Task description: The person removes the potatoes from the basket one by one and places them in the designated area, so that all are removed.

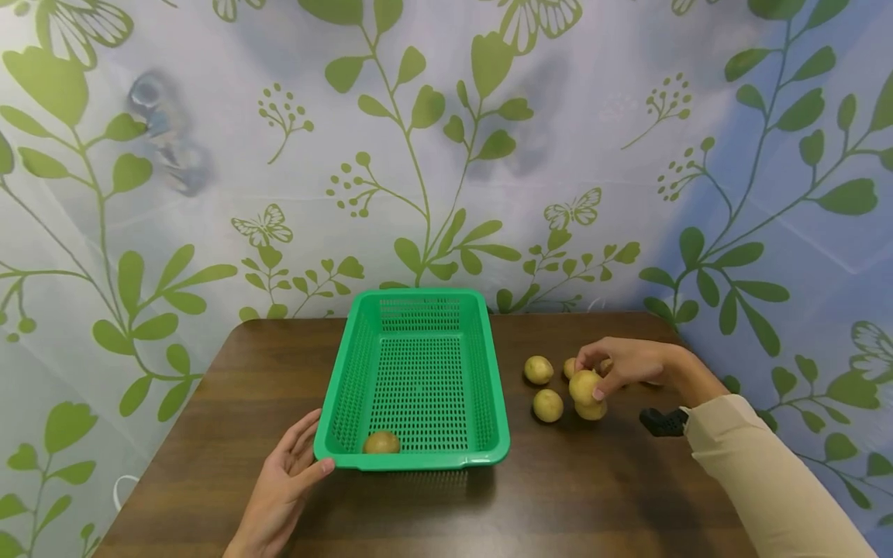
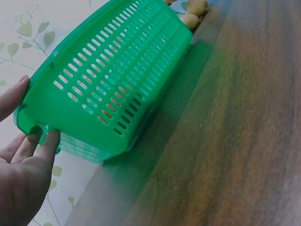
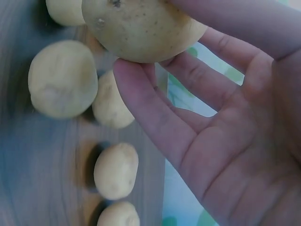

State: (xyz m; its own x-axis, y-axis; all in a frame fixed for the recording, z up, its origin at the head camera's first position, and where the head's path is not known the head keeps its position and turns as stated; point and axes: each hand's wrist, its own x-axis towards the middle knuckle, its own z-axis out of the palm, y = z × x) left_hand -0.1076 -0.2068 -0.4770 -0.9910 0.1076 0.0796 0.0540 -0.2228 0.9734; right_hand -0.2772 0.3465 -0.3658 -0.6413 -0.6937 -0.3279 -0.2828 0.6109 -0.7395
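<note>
A green plastic basket (image 1: 498,403) with slotted walls stands on the table, one potato (image 1: 381,442) lying at its near left corner. My left hand (image 1: 279,484) grips that corner, thumb on the rim and fingers beneath it, as the left wrist view also shows. To the right of the basket, my right hand (image 1: 636,363) pinches a potato (image 1: 584,386) between thumb and fingers. In the right wrist view this held potato (image 3: 141,33) is raised over the others. Below and beside it lie several loose potatoes, among them one at the front (image 1: 547,405) and one behind (image 1: 538,370).
The dark brown wooden table (image 1: 558,496) ends at a leaf-patterned curtain (image 1: 446,155) behind it and at the right. A black device (image 1: 663,422) sits at my right wrist, by the beige sleeve (image 1: 767,480). Part of the potato group is hidden behind my right hand.
</note>
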